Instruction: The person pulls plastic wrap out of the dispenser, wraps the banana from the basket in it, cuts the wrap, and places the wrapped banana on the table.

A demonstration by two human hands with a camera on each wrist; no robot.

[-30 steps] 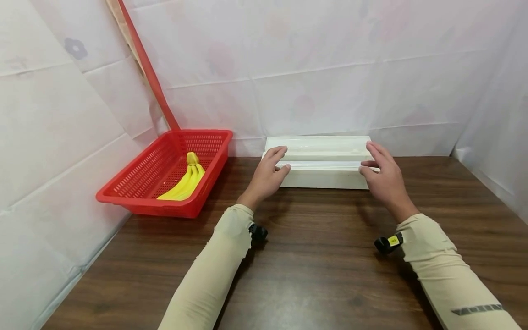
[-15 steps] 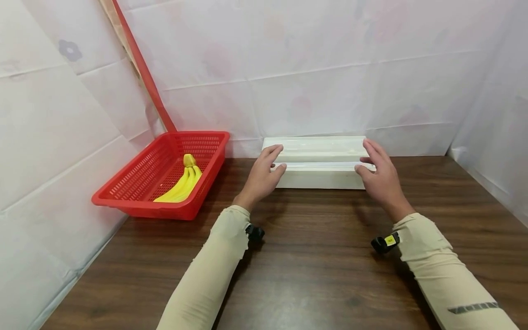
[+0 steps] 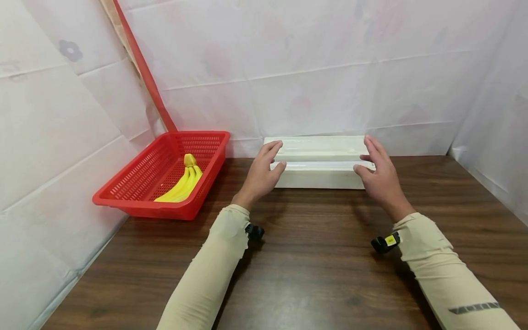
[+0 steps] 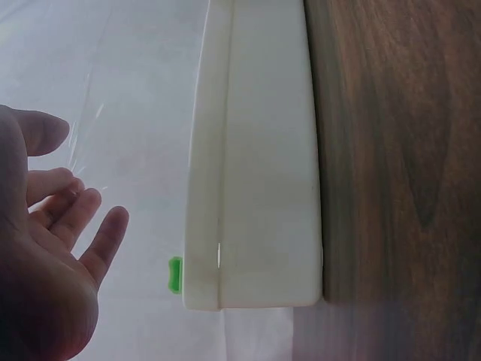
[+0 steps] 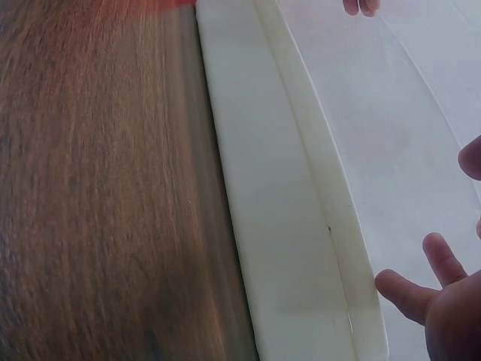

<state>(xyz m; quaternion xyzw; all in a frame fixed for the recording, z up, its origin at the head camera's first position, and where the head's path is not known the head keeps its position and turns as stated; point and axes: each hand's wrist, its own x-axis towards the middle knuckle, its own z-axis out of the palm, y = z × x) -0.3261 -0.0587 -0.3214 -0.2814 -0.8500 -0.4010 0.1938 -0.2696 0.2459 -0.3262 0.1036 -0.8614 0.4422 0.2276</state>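
Note:
A long white box (image 3: pixel 321 179) with a raised back panel sits against the far wall, its long side towards me; it looks like a cling film dispenser. A small green piece (image 4: pixel 175 275) sticks out at its left end. My left hand (image 3: pixel 261 170) is at the left end of the box, thumb and fingers apart. Thin bright streaks, like clear film, show at its fingertips in the left wrist view. My right hand (image 3: pixel 382 178) mirrors it at the right end, fingers spread. In the right wrist view one right finger overlaps the box edge.
On the left stands a red perforated basket (image 3: pixel 194 211) holding a bunch of yellow bananas (image 3: pixel 182 183). A red strip (image 3: pixel 145 71) rises behind it. White patterned sheeting (image 3: pixel 313 78) walls in the brown wood-look table (image 3: pixel 309 256) at the back and sides.
The head view has shifted slightly, so everything sits a little further left than one second ago. Both hands keep nearly the same pose by the box, with fingertips marginally higher.

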